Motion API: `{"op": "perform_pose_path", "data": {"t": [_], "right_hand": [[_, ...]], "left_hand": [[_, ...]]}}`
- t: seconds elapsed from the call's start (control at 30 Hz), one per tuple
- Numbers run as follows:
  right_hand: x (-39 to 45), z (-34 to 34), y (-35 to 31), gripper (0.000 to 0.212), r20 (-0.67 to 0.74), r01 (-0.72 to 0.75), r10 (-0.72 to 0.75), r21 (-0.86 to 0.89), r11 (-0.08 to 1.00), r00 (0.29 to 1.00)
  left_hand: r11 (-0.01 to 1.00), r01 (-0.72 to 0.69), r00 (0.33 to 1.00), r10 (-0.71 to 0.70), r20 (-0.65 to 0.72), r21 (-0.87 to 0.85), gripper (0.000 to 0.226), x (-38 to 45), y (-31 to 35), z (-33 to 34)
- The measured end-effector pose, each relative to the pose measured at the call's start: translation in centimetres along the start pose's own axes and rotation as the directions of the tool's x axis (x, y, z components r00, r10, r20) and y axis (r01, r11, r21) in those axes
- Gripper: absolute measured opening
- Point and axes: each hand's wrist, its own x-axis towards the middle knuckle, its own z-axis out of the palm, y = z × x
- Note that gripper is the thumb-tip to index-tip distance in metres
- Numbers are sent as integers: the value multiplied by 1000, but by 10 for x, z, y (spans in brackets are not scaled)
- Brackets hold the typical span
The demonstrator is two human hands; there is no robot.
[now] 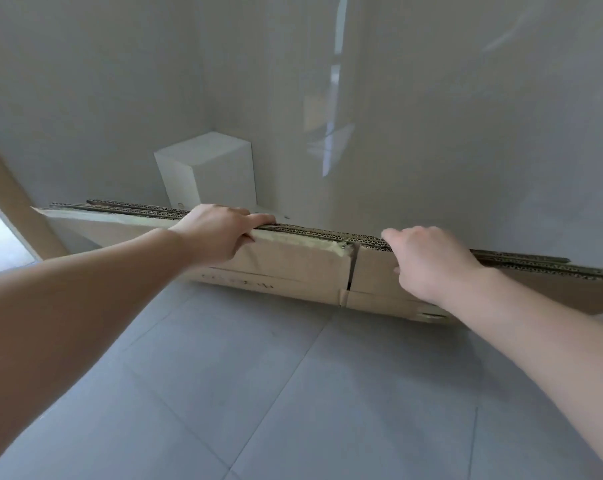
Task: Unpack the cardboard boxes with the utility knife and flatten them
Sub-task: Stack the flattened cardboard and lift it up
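A stack of flattened cardboard boxes [293,268] stands on edge across the middle of the frame, running from the left edge down toward the right edge and leaning against a glossy pale wall [466,133]. The boards are brown corrugated sheet; the fluted cores show as dotted bands along their top edges. The nearest face is plain and matte, with a vertical slit between two flaps near the centre, faint printed marks at lower left of that face, and a strip of pale tape along the top rim.

The left hand [217,233], at centre left, grips the top edge of the stack, fingers curled over the far side and thumb on the near face. The right hand [428,261], at centre right, is placed at the same top edge with its knuckles toward the camera; its fingers bend over the rim, but whether they actually clamp the boards cannot be told.

Behind the stack, in the corner at upper centre-left, sits a smooth white box-shaped block [206,168]. The lower half of the frame is a floor of large grey matte tiles [258,393] with thin joints. A tan wooden frame [12,202] slants along the left edge.
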Motion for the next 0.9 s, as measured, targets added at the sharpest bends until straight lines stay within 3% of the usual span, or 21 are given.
{"op": "perform_pose_path", "data": {"t": [0.23,0.53,0.73,0.9], "right_hand": [[52,-175,50,27,45,74,-78,87,993,996],[121,-481,113,31,75,403,-407,63,913,910],[181,-635,79,66,-85,620,-617,0,785,782],[237,-713,2,73,-197,699,-699,-81,710,687]], "left_hand": [[997,83,990,-81,115,-10,45,21,-35,-185],[961,263,955,-247,161,-86,42,24,-89,-492],[915,395,915,-384,122,-84,42,-6,-142,-646],[824,558,830,-550,97,-102,48,-53,-193,-709]]}}
